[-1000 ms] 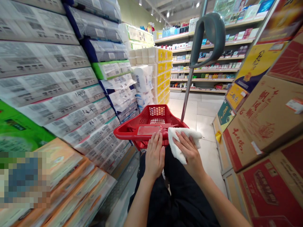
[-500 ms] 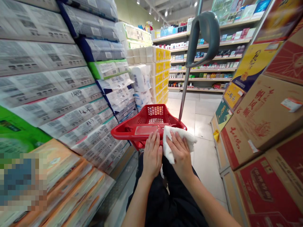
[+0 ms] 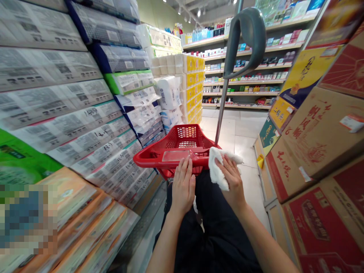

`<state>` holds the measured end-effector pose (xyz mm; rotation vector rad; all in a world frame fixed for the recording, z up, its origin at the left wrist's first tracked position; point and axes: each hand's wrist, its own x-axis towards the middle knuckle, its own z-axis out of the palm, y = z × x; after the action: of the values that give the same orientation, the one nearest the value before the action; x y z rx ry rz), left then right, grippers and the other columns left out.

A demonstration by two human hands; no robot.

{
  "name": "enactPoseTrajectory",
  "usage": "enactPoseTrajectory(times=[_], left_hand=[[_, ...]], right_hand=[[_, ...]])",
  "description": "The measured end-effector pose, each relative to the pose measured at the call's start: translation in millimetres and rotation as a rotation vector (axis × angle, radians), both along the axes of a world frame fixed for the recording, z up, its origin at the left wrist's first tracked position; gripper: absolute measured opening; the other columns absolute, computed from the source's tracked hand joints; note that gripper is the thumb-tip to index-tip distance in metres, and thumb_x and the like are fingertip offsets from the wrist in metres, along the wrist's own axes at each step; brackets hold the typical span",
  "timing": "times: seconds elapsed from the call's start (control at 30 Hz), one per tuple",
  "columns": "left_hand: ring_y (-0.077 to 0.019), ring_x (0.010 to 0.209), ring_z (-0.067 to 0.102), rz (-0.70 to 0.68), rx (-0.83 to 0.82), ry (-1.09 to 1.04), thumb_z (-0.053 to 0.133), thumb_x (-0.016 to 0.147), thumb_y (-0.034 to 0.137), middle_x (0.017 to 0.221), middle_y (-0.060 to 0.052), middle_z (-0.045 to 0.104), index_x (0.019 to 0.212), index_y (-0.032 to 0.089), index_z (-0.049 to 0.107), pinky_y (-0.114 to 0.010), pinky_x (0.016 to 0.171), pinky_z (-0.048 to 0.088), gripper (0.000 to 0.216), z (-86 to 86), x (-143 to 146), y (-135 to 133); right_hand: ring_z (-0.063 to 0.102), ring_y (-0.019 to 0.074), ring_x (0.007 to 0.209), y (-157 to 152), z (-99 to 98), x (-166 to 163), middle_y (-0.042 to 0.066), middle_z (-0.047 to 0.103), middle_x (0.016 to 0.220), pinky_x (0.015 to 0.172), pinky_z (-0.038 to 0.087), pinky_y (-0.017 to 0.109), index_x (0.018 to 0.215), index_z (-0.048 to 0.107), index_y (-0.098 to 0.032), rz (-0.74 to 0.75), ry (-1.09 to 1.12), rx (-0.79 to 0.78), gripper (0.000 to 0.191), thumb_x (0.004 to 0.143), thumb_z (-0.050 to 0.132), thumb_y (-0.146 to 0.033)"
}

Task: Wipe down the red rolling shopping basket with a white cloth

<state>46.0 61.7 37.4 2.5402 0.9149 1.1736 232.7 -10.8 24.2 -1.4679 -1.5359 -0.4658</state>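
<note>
Along the near rim of the basket (image 3: 146, 160), the left hand (image 3: 183, 187) rests, fingers straight, gripping nothing; the right hand (image 3: 233, 185) covers the cloth (image 3: 218, 172) at the right end, its grip hidden. Loose hold could drop the cloth; uneven pressure could tip the basket.

Basket (image 3: 148, 162) btwn pkg stacks (image 3: 65, 68) L & boxes (image 3: 315, 144) R, cloth (image 3: 217, 172) at its R end, shelves (image 3: 203, 43) beyond

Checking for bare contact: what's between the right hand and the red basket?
The head view shows a white cloth between the right hand and red basket.
</note>
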Motion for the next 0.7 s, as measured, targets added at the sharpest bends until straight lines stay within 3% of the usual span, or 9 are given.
enactPoseTrajectory(times=[0.13,0.23,0.5,0.7], left_hand=[[-0.0185,0.152,0.016,0.005,-0.008,0.001,0.031,0.102,0.023,0.162,-0.005,0.028,0.156,0.026,0.015,-0.044,0.123,0.018,0.057,-0.6,-0.1,-0.8],[-0.019,0.152,0.016,0.009,-0.014,-0.002,0.03,0.102,0.023,0.162,-0.005,0.028,0.156,0.026,0.016,-0.045,0.123,0.018,0.056,-0.2,-0.2,-1.5],[-0.0189,0.151,0.018,-0.002,-0.001,-0.01,0.029,0.102,0.024,0.162,-0.007,0.029,0.156,0.026,0.018,-0.045,0.122,0.021,0.055,-1.3,-2.1,1.1],[-0.0205,0.151,0.018,0.007,0.012,0.011,0.029,0.102,0.025,0.161,-0.008,0.029,0.156,0.025,0.017,-0.047,0.121,0.022,0.055,-1.4,-2.5,1.0]], right_hand=[[0.044,0.0265,0.139,3.4,-1.4,11.5,0.009,0.052,0.146,0.114,0.038,0.053,0.146,0.045,-0.028,-0.076,0.125,0.019,0.058,0.09,0.05,-0.014],[0.042,0.0272,0.141,3.8,0.9,-2.3,0.009,0.047,0.15,0.113,0.039,0.053,0.147,0.044,-0.028,-0.102,0.112,0.017,0.059,0.09,0.048,-0.014],[0.04,0.0211,0.142,10.9,11.5,-65.4,0.005,0.048,0.149,0.121,0.021,0.044,0.147,0.043,-0.026,-0.013,-0.101,-0.048,0.052,0.097,0.043,-0.017],[0.043,0.0178,0.14,8.3,14.1,-56.1,0.004,0.048,0.149,0.123,0.016,0.039,0.148,0.042,-0.027,0.046,-0.172,-0.063,0.051,0.098,0.04,-0.017]])
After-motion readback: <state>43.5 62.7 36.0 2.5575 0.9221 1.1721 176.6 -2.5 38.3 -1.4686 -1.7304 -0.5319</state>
